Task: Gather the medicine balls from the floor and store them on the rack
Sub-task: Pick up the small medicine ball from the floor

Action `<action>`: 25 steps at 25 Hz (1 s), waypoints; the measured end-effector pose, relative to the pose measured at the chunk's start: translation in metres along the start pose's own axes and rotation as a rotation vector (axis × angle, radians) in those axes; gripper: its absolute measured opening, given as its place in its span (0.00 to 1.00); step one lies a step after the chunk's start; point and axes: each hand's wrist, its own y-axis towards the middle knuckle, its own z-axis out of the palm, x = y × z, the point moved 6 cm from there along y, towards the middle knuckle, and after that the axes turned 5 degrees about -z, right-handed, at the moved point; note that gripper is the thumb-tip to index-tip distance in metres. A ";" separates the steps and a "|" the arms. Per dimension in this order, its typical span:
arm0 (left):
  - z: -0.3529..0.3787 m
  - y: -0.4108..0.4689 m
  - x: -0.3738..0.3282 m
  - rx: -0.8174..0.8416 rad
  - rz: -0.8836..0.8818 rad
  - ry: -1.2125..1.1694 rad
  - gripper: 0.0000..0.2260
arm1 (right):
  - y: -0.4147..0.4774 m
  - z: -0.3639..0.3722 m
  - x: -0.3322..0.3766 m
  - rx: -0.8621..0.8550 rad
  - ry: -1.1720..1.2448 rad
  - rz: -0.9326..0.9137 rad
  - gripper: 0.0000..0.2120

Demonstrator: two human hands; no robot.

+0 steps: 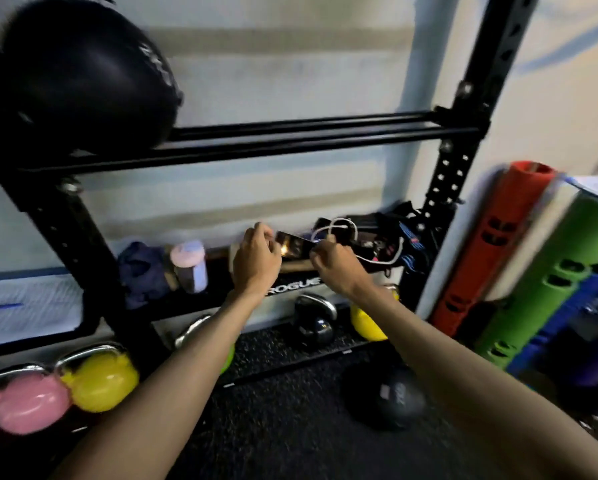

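Note:
A black medicine ball (83, 74) sits on the upper rails of the black rack (290, 140) at the top left. Another black medicine ball (384, 396) lies on the dark floor at the lower right, under my right forearm. Both my hands are over the rack's lower shelf. My left hand (256, 258) grips one end of a dark phone (294, 244). At the phone's other end my right hand (332, 265) pinches a white cable (342, 225). The picture is blurred by motion.
The lower shelf holds a pink-lidded bottle (188, 266), a blue cloth (141, 271) and tangled straps (394, 230). Pink (27, 403), yellow (100, 379) and black (314, 320) kettlebells stand on the floor. Red (491, 244) and green (546, 282) tubes lean at the right.

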 end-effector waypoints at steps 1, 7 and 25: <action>0.025 -0.019 -0.008 0.064 0.011 0.028 0.04 | -0.021 0.002 -0.025 0.023 -0.011 0.051 0.12; 0.177 -0.152 -0.039 0.525 0.030 0.201 0.03 | -0.158 -0.006 -0.168 0.122 -0.018 0.293 0.11; 0.473 -0.296 0.020 1.318 -0.286 0.403 0.05 | -0.266 0.089 -0.449 0.576 0.155 0.892 0.11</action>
